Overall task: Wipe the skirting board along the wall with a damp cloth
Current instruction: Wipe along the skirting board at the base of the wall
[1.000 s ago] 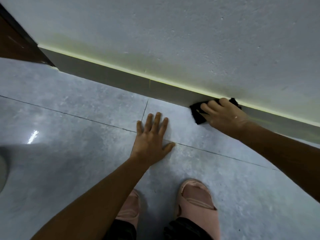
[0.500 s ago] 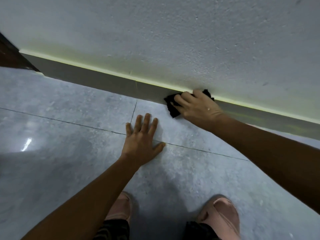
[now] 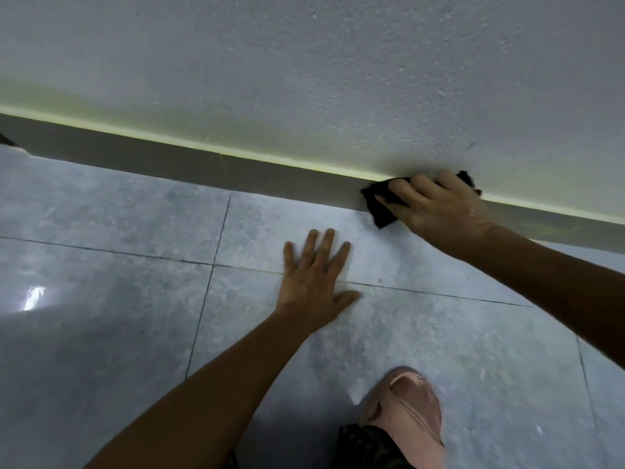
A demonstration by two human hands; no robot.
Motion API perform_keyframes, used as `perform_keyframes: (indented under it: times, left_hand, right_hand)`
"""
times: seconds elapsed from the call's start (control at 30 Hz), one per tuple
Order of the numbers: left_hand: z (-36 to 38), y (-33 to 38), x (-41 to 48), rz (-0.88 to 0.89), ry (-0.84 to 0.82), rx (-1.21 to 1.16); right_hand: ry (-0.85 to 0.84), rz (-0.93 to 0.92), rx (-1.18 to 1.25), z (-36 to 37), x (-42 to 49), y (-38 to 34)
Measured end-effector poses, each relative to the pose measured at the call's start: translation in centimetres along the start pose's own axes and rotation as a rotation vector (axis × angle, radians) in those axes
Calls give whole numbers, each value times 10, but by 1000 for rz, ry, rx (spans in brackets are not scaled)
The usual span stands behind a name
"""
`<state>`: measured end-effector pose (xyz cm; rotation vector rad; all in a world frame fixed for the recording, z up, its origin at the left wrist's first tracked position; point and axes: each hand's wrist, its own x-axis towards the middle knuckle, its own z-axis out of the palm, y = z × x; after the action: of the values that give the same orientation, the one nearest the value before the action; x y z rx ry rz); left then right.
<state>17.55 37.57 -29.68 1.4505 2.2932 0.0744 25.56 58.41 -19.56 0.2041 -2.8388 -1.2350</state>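
Observation:
A grey skirting board with a pale yellow top edge runs along the foot of the textured white wall, sloping down to the right. My right hand presses a black cloth flat against the board at the right; the cloth's lower corner hangs onto the floor and a bit shows above my fingers. My left hand lies flat on the floor tile with fingers spread, a short way in front of the board and left of the cloth.
Glossy grey floor tiles with dark grout lines fill the foreground. A foot in a pink sandal stands at the bottom right. A dark corner shows at the far left edge.
My right hand and the cloth stay on the board. The view has shifted: the dark door frame at left has almost left the frame, and only one foot shows now.

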Motion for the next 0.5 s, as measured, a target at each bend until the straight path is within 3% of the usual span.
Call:
perform_keyframes:
  times: [0.1, 0.23, 0.5]
  left_hand:
    - [2, 1, 3, -23, -6, 31]
    - [-2, 3, 3, -27, -39, 62]
    - [-12, 5, 5, -31, -120, 91]
  right_hand:
    - [10, -98, 18, -4, 34, -21]
    - [-118, -220, 53, 5, 36, -27]
    - [-356, -176, -48, 39, -49, -1]
